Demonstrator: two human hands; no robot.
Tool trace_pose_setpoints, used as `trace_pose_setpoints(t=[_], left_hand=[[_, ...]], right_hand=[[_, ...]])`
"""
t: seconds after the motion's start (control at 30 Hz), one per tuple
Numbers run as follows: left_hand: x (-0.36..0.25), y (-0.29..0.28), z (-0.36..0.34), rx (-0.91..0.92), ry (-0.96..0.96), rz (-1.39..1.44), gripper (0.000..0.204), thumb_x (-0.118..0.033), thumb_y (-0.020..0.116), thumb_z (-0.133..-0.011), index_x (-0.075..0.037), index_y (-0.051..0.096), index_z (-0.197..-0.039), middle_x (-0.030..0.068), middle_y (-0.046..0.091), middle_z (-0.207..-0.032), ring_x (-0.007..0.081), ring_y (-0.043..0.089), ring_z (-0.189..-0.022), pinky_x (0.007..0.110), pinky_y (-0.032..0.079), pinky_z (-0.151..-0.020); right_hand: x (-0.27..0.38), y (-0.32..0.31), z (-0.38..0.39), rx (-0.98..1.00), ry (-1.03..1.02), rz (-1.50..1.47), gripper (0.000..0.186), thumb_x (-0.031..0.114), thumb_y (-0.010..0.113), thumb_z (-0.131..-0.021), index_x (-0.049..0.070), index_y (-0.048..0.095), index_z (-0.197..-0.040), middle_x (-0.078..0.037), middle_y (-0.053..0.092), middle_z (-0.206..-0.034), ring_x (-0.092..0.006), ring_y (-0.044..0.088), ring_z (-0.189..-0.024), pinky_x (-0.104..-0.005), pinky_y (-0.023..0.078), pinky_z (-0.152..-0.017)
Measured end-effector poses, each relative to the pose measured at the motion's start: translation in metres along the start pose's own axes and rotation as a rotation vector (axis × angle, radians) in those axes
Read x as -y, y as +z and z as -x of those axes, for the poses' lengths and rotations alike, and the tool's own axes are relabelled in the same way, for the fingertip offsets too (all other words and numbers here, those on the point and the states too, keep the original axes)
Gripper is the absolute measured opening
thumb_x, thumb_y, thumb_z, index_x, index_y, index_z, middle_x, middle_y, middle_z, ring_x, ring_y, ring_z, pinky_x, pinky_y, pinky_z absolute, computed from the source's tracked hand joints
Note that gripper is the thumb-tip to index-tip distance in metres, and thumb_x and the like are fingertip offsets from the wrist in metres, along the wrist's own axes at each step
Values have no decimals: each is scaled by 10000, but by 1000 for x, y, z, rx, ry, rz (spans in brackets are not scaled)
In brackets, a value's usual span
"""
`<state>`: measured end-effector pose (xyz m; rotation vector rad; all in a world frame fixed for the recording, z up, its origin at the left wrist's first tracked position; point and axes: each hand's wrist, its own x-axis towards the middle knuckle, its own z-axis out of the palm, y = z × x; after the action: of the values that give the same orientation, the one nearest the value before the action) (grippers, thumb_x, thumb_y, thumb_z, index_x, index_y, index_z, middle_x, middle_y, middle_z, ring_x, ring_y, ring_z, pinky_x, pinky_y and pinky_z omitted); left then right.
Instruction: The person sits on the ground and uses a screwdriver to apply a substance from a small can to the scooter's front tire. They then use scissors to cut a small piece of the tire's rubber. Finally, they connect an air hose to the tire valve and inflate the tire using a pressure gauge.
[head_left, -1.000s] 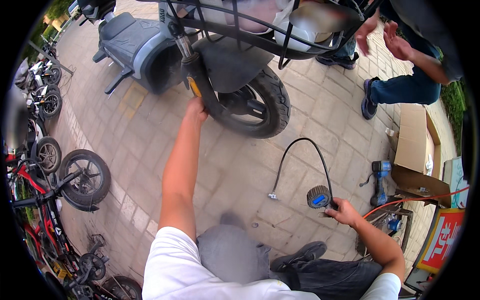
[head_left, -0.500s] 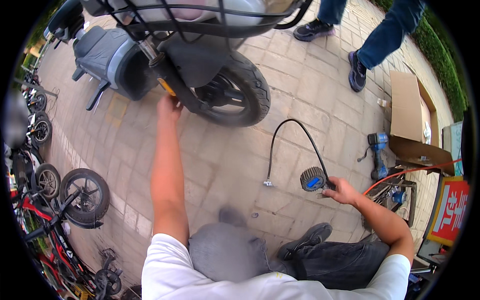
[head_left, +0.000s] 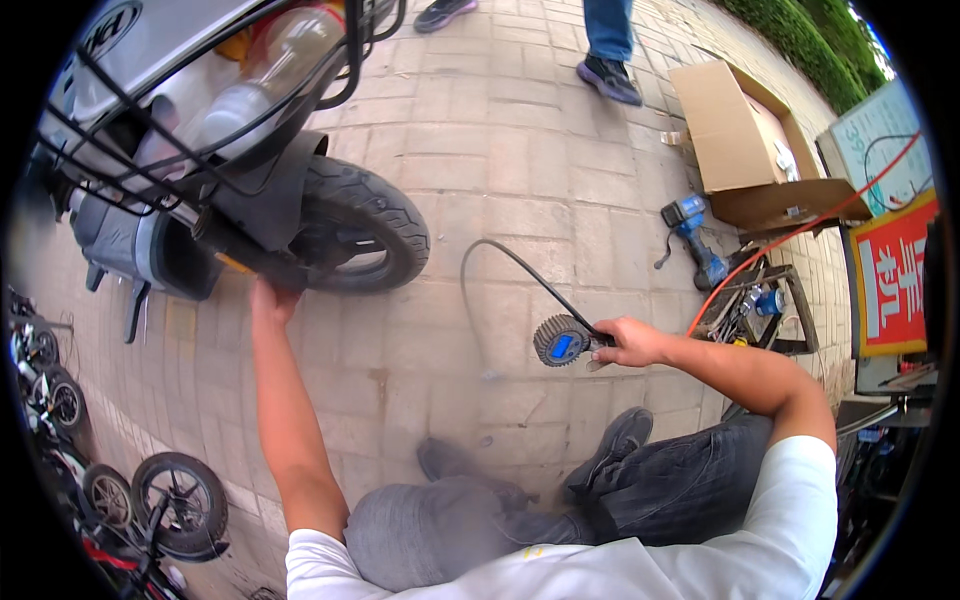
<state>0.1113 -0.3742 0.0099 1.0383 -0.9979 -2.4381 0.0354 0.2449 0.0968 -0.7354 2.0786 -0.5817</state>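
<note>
My right hand (head_left: pixel 632 342) is closed round the grip of a tire inflator gauge (head_left: pixel 562 342). Its round head has a ribbed dark cover and a lit blue display. A black hose (head_left: pixel 515 262) arches up from the gauge and curves down to the left, its free end blurred above the paving. On the left, my left hand (head_left: pixel 275 300) reaches to the lower fork of a scooter, beside its front wheel (head_left: pixel 372 225). The fingers there are mostly hidden by the fork, so what they hold cannot be made out.
A wire basket (head_left: pixel 150 125) with bottles sits over the wheel. To the right are a blue cordless power tool (head_left: pixel 697 243), an open cardboard box (head_left: pixel 715 125), a tool crate (head_left: pixel 790 310) and an orange hose (head_left: pixel 770 243). Another person's shoe (head_left: pixel 608 80) stands beyond. Parked bikes line the left.
The view has turned, so the scooter now appears further left. My right hand and the gauge appear further left and slightly higher, and the hose end is now blurred. My left hand stays by the fork.
</note>
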Motion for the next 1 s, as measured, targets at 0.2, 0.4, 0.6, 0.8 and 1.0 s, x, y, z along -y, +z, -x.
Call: trace_pose_setpoints(t=[0.2, 0.4, 0.6, 0.8, 1.0], left_hand=[[3, 4, -1, -159, 112, -11, 319, -322, 433, -980, -92, 578, -1147, 59, 632, -1094, 231, 602, -996, 404, 484, -837], [4, -30, -32, 95, 27, 77, 275, -305, 537, -928, -99, 598, -1099, 41, 647, -1031, 207, 627, -921, 372, 508, -790], [8, -17, -35, 100, 135, -104, 236, -221, 621, -879, -91, 607, -1075, 53, 637, -957, 200, 620, -893, 339, 525, -723], [11, -14, -35, 174, 5, 47, 284, -210, 638, -871, -103, 600, -1131, 34, 641, -987, 183, 613, -911, 354, 520, -766], [8, -12, -35, 89, 108, -84, 260, -193, 615, -880, -96, 607, -1121, 45, 642, -976, 187, 617, -882, 342, 521, -750]], right_hand=[[2, -2, 7, -17, -41, 55, 430, 304, 710, -775, -5, 604, -1055, -210, 634, -825, -342, 622, -753, -404, 488, -685], [9, -4, -3, 0, -49, 32, 393, 298, 677, -794, -6, 609, -1033, -206, 643, -794, -370, 623, -758, -431, 483, -684], [-2, -1, -5, -4, -79, 60, 406, 311, 684, -798, -2, 607, -1045, -210, 636, -791, -365, 620, -749, -427, 477, -663], [-4, 1, -5, 2, -75, 35, 382, 313, 666, -806, 7, 602, -1025, -205, 642, -802, -386, 615, -775, -447, 473, -691], [2, -6, -2, 10, -67, 5, 331, 273, 664, -786, -3, 613, -960, -201, 648, -825, -385, 615, -791, -445, 470, -694]])
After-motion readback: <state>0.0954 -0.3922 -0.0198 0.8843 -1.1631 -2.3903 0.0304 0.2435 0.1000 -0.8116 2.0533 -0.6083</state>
